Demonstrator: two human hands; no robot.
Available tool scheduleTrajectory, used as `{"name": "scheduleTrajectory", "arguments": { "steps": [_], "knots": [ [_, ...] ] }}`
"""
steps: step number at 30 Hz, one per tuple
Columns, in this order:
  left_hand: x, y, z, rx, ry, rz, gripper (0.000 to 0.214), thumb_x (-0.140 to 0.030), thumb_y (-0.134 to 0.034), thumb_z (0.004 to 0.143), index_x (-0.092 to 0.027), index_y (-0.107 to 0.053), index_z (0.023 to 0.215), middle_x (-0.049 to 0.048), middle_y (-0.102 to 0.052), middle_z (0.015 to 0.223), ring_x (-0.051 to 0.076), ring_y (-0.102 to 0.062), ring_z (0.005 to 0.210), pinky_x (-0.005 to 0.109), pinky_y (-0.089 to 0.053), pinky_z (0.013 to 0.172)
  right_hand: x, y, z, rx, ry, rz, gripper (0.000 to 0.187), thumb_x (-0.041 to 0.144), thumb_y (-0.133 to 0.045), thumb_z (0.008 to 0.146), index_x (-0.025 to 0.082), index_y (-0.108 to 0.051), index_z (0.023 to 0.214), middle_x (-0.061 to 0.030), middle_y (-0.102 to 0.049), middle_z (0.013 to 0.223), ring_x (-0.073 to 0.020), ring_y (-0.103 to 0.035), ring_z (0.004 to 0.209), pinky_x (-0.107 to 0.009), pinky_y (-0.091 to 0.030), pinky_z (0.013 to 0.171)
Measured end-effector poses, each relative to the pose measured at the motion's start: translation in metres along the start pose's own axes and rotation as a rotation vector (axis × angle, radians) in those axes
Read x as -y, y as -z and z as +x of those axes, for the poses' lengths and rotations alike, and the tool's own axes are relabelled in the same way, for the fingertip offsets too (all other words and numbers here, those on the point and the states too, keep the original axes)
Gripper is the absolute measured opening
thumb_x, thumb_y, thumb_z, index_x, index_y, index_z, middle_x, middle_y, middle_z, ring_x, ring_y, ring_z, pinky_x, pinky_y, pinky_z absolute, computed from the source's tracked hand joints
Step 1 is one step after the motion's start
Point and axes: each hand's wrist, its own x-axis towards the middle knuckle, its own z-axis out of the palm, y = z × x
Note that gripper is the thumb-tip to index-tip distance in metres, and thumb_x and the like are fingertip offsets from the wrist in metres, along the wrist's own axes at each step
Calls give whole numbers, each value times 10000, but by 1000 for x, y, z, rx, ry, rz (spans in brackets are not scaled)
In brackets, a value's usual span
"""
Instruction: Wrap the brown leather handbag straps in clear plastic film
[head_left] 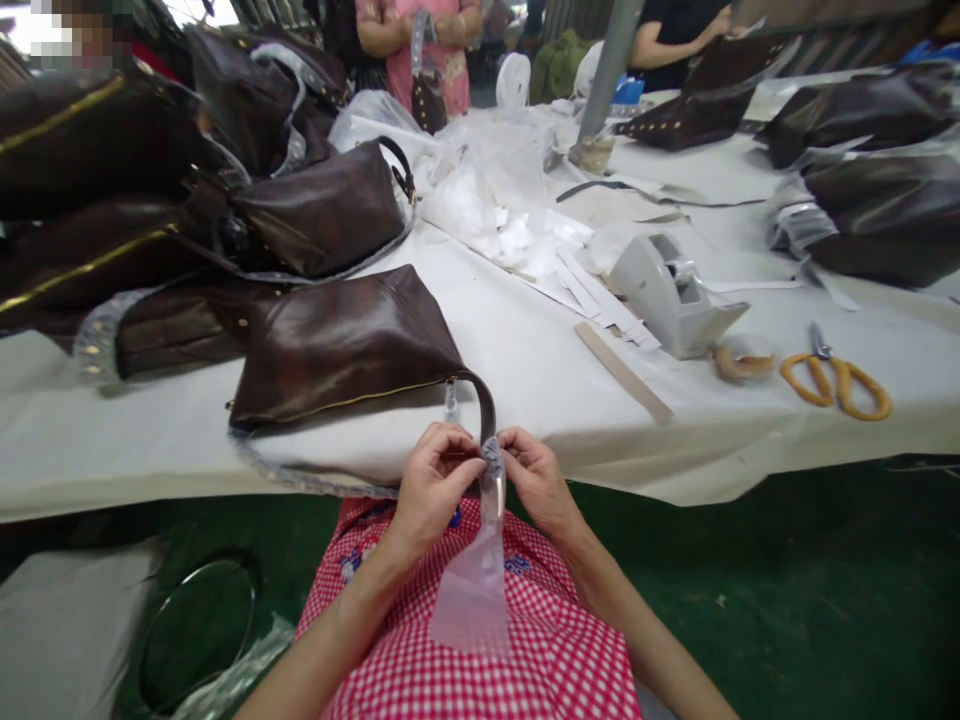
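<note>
With my left hand [437, 482] and right hand [541, 482], I pinch plastic film [474, 598] around the handbag strap [485, 402]. Step: apparently wrapping; the next turn likely requires a taut near end.

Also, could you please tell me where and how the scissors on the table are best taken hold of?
Probably by the orange handles, coming from the near edge of the table: the scissors lie with those handles toward that edge and the metal blades pointing away from it.
</note>
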Motion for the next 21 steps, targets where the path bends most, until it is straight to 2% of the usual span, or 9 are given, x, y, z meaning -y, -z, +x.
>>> {"name": "scheduleTrajectory", "arguments": {
  "steps": [4, 9, 13, 17, 21],
  "knots": [
    [2, 0, 4, 34, -57, 86, 77, -113, -657, 717, -172, -610, 727, 22, -536, 852, 161, -545, 831, 270, -452, 748, -5, 3, -1, -6, -17, 0, 246, 397, -726, 770, 195, -586, 761, 37, -584, 676, -94, -491, 592, -213, -414, 575],
    [-2, 3, 12, 180, -35, 154, 111, -125, -602, 741, -174, -544, 660, 12, -515, 794, 156, -511, 786, 275, -415, 738, -6, 7, -2, 2, -57, -5, 253, 396, -741, 759, 198, -583, 761, 45, -568, 653, -87, -468, 560, -209, -399, 552],
    [1, 9, 16, 275, 10, 151, 115, -149, -556, 777, -183, -506, 679, 9, -530, 778, 153, -499, 757, 273, -402, 715, -6, 8, -1, 0, -55, -39, 236, 387, -727, 772, 202, -582, 751, 34, -581, 687, -102, -499, 608, -218, -424, 584],
    [4, 13, 14, 238, 20, 228, 125, -158, -519, 809, -186, -496, 689, 1, -531, 746, 151, -491, 739, 273, -393, 715, -7, 8, 1, 2, 4, -78, 201, 349, -723, 776, 201, -592, 742, 20, -573, 782, -121, -528, 722, -232, -458, 669],
    [-1, 14, 12, 236, 60, 199, 115, -187, -518, 828, -184, -517, 713, -13, -521, 714, 142, -486, 705, 261, -394, 687, -10, 6, 0, -14, 16, -57, 165, 330, -701, 802, 206, -601, 762, 21, -576, 753, -122, -526, 711, -235, -457, 681]
  ]
}}
